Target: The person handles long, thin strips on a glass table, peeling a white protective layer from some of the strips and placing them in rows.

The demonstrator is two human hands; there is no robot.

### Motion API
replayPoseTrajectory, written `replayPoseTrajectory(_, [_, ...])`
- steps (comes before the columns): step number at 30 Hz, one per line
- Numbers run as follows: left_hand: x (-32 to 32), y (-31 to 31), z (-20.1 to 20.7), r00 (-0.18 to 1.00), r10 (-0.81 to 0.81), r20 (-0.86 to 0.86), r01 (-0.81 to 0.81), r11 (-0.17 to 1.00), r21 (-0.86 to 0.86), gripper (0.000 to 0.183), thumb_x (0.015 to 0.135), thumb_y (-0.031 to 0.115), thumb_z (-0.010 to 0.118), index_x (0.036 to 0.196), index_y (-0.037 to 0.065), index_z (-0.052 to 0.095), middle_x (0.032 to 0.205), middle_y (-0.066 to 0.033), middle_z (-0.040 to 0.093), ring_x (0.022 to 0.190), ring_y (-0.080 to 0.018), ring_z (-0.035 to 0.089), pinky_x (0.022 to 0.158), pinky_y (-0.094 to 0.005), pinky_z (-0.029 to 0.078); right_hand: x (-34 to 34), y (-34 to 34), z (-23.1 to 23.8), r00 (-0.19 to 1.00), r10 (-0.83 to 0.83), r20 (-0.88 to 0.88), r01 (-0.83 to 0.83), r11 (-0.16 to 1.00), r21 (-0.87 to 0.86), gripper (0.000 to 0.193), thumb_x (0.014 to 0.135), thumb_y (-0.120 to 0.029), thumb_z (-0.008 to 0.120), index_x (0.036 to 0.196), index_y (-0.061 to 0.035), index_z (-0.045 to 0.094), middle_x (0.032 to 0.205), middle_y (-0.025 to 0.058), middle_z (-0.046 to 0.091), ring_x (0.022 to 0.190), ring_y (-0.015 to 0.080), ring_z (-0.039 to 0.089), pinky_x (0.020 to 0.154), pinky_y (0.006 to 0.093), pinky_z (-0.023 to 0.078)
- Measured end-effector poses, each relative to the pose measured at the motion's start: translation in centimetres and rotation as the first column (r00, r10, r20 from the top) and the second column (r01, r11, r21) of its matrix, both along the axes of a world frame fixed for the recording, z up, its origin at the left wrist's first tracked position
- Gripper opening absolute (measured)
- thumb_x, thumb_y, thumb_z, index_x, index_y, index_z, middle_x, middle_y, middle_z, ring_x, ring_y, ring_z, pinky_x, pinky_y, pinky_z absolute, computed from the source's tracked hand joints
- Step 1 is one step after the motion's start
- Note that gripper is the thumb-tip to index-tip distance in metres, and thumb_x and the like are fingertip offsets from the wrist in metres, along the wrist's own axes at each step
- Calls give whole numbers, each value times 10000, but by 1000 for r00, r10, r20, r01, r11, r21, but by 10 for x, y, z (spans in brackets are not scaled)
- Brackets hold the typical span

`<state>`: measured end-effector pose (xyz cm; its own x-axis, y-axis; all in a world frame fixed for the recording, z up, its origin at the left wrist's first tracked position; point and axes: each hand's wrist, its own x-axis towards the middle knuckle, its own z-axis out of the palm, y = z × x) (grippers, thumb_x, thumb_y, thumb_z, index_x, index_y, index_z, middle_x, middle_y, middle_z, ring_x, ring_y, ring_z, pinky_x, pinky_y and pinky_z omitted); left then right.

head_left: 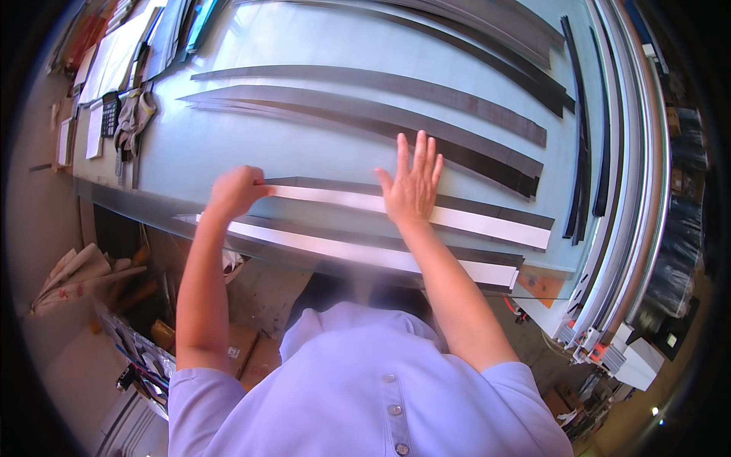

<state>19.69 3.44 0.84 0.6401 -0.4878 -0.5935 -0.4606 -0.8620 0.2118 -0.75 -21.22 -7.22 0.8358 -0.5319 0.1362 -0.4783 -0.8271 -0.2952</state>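
A long white strip (487, 225) lies along a dark grey strip (509, 211) on the glass-like tabletop. My left hand (233, 192) is closed at the left end of the white strip, with thumb and fingers pinched together there. Flat across its middle rests my right hand (411, 184), fingers spread and holding nothing; its fingertips reach toward another dark strip (487, 161). Nearer to me, along the table's front edge, lies a second white strip (327, 242) on dark material, passing under my right forearm.
More dark strips (365, 78) lie farther back. Black lengths (580, 129) run beside a metal rail (628, 152) at the right. A calculator (110, 114), gloves (137, 114) and papers (114, 61) sit at the left. Cardboard boxes (259, 358) stand below the front edge.
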Motion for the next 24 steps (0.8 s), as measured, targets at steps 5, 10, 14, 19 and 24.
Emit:
replayPoseTrajectory(5, [34,56,-17,995,97,-2,-96,991,-96,333,856,342,739,817,15,696,745,-168,668,718,-336,642,669,-422,489,3,1,2,999,-17,-28,17,1000,12,743,925,-495,615,1521,-119,381,1599,226,268,1501,392,209,1220,540,138])
replayPoseTrajectory(10, [33,51,-16,985,121,-123,-150,954,-258,411,854,374,756,776,-19,663,671,-111,610,637,-233,571,628,-371,470,3,3,0,998,-25,-56,25,1000,-7,772,922,-474,626,1556,-161,315,1617,197,233,1503,375,204,1221,527,141])
replayPoseTrajectory(14, [28,40,-9,987,113,-116,-135,970,-203,462,841,397,772,714,-27,639,635,-101,572,601,-206,543,591,-366,454,3,4,-1,998,-21,-57,20,1000,-19,758,928,-459,622,1555,-158,319,1617,198,233,1498,379,212,1219,525,146])
replayPoseTrajectory(19, [32,50,-23,994,80,-70,-98,950,-298,473,819,407,776,690,-22,624,667,-135,601,621,-268,579,590,-393,452,3,5,-1,998,-19,-62,18,1000,-25,742,934,-441,616,1552,-153,322,1616,200,233,1495,382,218,1218,525,151])
replayPoseTrajectory(24, [31,45,-19,993,-38,116,64,971,-229,456,801,386,776,676,-20,610,704,-168,624,667,-356,596,614,-430,461,4,4,-1,998,-15,-57,13,1000,-22,729,942,-441,602,1551,-153,325,1614,200,240,1493,383,222,1217,527,152])
